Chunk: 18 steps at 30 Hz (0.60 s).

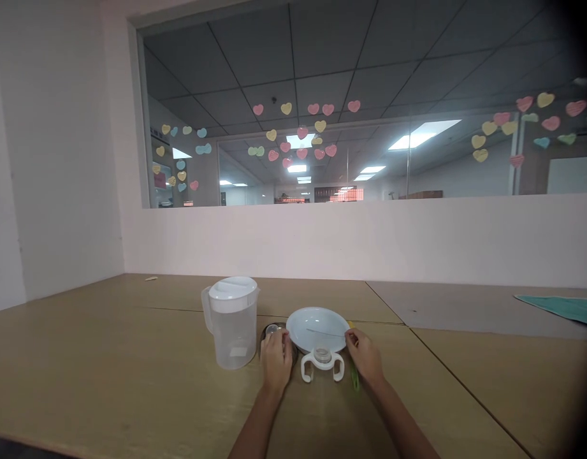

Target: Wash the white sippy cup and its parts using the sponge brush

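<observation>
a thin stick (326,333) is over the white dish (315,317), low in the middle of the frame. the right hand (366,358) pinches its right end. the left hand (276,362), well apart, is by the dish's left rim; i cannot tell if it grips. below the dish is a white ring with two handles (322,365). a jug (234,335) stands on the table (130,382), farther left.
</observation>
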Each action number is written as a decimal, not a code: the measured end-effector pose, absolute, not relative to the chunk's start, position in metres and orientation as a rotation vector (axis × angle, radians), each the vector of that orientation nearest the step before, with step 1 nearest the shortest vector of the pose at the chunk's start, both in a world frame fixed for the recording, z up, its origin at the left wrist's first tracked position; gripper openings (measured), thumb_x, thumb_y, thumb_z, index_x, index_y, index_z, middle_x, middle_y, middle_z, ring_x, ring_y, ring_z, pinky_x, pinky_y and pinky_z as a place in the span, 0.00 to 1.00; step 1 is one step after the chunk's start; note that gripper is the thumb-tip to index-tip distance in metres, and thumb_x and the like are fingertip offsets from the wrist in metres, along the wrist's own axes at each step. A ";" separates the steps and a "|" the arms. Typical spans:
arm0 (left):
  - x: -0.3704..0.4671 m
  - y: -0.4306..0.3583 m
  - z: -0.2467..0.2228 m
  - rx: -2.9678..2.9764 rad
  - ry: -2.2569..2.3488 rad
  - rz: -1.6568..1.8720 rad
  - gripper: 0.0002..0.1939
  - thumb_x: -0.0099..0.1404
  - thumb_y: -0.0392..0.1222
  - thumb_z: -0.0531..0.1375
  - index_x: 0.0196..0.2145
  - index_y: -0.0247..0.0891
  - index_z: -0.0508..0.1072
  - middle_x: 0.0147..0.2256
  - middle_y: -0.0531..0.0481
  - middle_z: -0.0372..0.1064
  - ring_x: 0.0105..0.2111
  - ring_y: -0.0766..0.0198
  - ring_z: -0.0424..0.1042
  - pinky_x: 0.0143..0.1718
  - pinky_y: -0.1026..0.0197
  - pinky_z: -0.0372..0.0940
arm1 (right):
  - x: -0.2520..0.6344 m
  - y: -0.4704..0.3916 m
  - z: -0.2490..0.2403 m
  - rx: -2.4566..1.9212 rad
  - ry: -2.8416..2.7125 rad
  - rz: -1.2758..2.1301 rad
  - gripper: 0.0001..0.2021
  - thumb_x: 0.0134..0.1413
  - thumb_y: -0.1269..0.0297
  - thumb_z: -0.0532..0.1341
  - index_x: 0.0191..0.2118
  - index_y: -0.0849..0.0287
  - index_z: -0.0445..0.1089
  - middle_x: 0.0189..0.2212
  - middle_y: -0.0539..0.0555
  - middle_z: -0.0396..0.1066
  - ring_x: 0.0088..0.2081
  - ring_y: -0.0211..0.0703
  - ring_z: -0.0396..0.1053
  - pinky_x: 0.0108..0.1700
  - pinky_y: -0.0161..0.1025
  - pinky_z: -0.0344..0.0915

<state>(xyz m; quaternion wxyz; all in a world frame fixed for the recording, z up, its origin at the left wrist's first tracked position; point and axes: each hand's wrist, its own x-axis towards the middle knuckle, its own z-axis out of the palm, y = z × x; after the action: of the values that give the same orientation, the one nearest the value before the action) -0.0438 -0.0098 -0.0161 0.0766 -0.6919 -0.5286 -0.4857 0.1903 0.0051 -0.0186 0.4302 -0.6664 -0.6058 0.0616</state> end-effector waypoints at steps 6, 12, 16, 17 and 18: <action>-0.058 0.008 -0.024 -2.066 -1.997 -1.013 0.10 0.60 0.35 0.53 0.37 0.38 0.72 0.38 0.47 0.71 0.40 0.60 0.69 0.42 0.59 0.59 | 0.193 0.011 -0.021 -1.541 -1.415 0.261 0.16 0.51 0.58 0.50 0.34 0.59 0.73 0.32 0.55 0.74 0.34 0.44 0.70 0.34 0.34 0.61; -0.063 0.006 -0.017 -2.017 -1.976 -1.020 0.13 0.61 0.30 0.49 0.36 0.37 0.72 0.36 0.47 0.71 0.39 0.61 0.69 0.41 0.61 0.58 | 0.196 0.018 -0.024 -1.325 -1.212 0.302 0.20 0.44 0.52 0.53 0.34 0.63 0.73 0.28 0.58 0.74 0.30 0.47 0.69 0.33 0.38 0.63; -0.063 0.003 -0.015 -2.061 -1.894 -0.999 0.15 0.57 0.26 0.50 0.34 0.38 0.73 0.36 0.49 0.71 0.39 0.61 0.67 0.42 0.61 0.57 | 0.196 0.018 -0.023 -1.242 -1.163 0.331 0.22 0.43 0.50 0.54 0.34 0.65 0.73 0.26 0.58 0.73 0.27 0.45 0.68 0.30 0.37 0.62; -0.063 0.003 -0.015 -2.069 -1.877 -0.997 0.16 0.56 0.25 0.50 0.33 0.38 0.73 0.36 0.49 0.71 0.39 0.61 0.67 0.42 0.62 0.57 | 0.196 0.017 -0.022 -1.237 -1.159 0.332 0.22 0.43 0.50 0.54 0.34 0.65 0.73 0.26 0.58 0.73 0.27 0.45 0.67 0.30 0.37 0.62; -0.064 0.003 -0.015 -2.071 -1.863 -0.994 0.17 0.55 0.24 0.50 0.33 0.38 0.73 0.36 0.49 0.71 0.40 0.62 0.66 0.42 0.62 0.57 | 0.195 0.017 -0.021 -1.235 -1.156 0.330 0.22 0.43 0.50 0.54 0.34 0.65 0.73 0.25 0.57 0.73 0.27 0.44 0.67 0.30 0.36 0.62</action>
<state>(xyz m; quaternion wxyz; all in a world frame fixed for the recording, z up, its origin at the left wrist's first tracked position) -0.0637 0.0029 -0.0152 0.0919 -0.6973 -0.6272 -0.3348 0.1953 0.0165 -0.0215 0.6512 -0.5437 -0.5092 0.1453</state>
